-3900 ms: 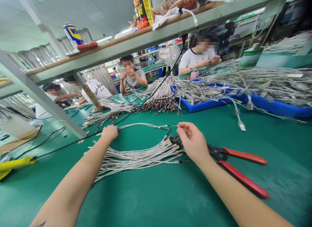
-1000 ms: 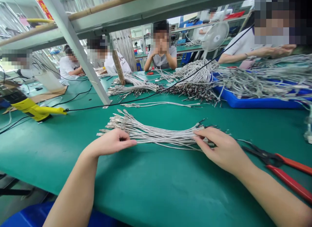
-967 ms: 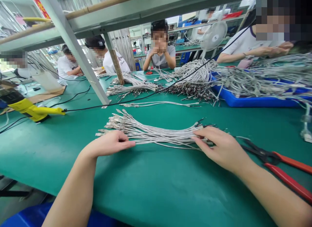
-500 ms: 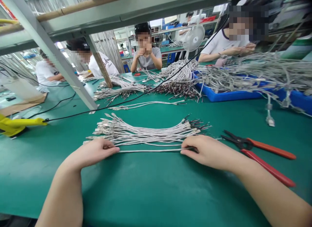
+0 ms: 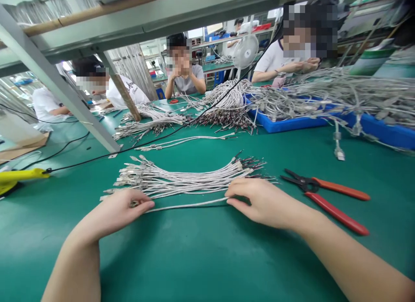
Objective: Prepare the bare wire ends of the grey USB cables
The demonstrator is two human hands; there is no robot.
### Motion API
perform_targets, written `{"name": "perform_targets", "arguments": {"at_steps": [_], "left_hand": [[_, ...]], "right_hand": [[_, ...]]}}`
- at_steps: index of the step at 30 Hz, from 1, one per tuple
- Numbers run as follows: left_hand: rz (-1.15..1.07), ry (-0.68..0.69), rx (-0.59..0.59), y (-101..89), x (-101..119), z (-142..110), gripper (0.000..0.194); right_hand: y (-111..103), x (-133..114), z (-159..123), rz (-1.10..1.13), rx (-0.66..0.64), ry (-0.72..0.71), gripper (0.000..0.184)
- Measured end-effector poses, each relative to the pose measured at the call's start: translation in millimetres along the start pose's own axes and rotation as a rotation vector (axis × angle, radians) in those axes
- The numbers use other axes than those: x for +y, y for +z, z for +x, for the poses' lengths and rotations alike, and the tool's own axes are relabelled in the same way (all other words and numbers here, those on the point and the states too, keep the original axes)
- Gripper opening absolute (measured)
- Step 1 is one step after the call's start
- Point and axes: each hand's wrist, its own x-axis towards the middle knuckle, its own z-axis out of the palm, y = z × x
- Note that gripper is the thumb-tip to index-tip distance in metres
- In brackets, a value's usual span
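Note:
A single grey cable (image 5: 188,204) stretches between my two hands just in front of a bundle of grey cables (image 5: 184,181) lying on the green table (image 5: 207,258). My left hand (image 5: 119,209) pinches the cable's left end, which carries a metal plug. My right hand (image 5: 259,198) pinches its right end, fingers closed. The cable sags slightly and sits apart from the bundle.
Red-handled cutters (image 5: 324,194) lie right of my right hand. A couple of loose cables (image 5: 184,140) lie behind the bundle. Blue trays (image 5: 292,122) heaped with cables stand at the back right. A yellow tool (image 5: 16,178) lies far left. Several people sit across the table.
Both hands drew one cable out of the bundle and pulled it toward me. It has gone from taut to slightly slack, and the view has shifted a little to the right.

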Motion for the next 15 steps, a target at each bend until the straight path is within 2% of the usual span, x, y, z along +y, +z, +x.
{"name": "perform_targets", "arguments": {"at_steps": [3,4,6,8,10,12,15], "left_hand": [[-0.053,0.215,0.067,19.8,36,2,0.049],[-0.123,0.276,0.030,29.3,50,2,0.052],[-0.267,0.348,-0.153,48.5,74,2,0.052],[-0.301,0.341,-0.303,62.7,90,2,0.049],[-0.322,0.314,-0.340,67.8,97,4,0.042],[-0.391,0.258,-0.369,64.5,95,6,0.040],[-0.539,0.125,-0.496,53.9,84,7,0.042]], "right_hand": [[12,-14,1,0.062,-0.020,-0.144,0.022],[16,-18,2,0.072,-0.028,-0.180,0.023],[24,-22,3,0.069,-0.043,-0.229,0.023],[27,-21,4,0.054,-0.069,-0.240,0.021],[22,-13,4,0.052,-0.104,-0.205,0.019],[13,-3,3,0.067,-0.123,-0.131,0.018],[-1,9,1,0.103,-0.101,-0.027,0.017]]}}
